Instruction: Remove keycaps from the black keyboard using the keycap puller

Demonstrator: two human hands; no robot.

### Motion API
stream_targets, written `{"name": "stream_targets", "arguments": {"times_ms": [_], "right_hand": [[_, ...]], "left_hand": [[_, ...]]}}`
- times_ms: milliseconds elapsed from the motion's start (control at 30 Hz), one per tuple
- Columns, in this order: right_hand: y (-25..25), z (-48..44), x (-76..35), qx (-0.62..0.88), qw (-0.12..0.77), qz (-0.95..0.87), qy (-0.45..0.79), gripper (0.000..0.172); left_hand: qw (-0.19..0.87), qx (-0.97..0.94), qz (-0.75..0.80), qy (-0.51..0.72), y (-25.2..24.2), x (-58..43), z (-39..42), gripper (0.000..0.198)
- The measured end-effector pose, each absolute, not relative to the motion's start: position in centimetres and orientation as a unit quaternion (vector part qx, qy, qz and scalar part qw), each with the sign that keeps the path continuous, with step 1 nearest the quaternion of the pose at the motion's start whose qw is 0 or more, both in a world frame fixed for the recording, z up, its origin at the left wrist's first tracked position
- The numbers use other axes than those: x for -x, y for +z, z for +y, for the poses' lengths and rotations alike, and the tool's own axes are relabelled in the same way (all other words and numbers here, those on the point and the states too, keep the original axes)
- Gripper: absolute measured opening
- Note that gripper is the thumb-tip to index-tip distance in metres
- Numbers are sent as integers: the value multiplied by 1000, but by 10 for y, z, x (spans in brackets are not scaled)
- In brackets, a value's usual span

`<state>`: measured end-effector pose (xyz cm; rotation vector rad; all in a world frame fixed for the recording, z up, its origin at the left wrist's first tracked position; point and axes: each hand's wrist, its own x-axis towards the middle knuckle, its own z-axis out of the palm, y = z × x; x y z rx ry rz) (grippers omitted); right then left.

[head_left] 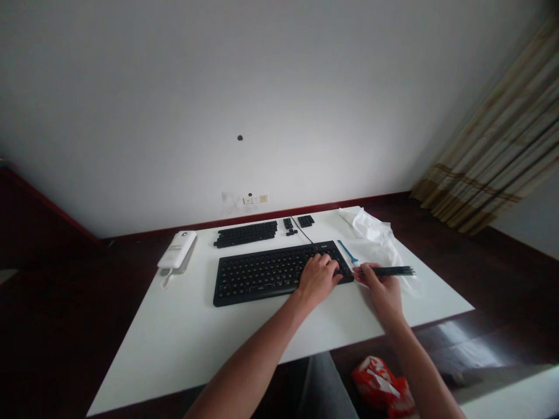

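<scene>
The left hand [318, 278] lies curled on the right end of a black keyboard [262, 278], which sits mid-way across a white desk [174, 343]; whether it grips anything cannot be told; the right hand [379, 288] pinches a slim black bar [392, 270] just beside the keyboard's right corner; rows of black keycaps [245, 234] lie near the far edge, where a careless sweep of an arm could scatter them; a taut keyboard cable [303, 229] could also drag the keyboard if snagged; a blue plastic tool [347, 252] lies close to the right hand, within reach of a slip.
</scene>
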<state>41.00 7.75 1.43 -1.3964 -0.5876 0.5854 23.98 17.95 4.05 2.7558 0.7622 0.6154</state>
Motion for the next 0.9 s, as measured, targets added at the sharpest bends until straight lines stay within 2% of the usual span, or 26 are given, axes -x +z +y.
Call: {"name": "stream_targets", "arguments": {"times_ms": [267,900], "right_hand": [[17,75,-408,609,701,-254,272,49],[18,74,-407,594,714,-244,278,47]], "left_hand": [[24,-952,261,157,41,-248,171,19],[-41,-950,279,136,35,-257,163,15]]}}
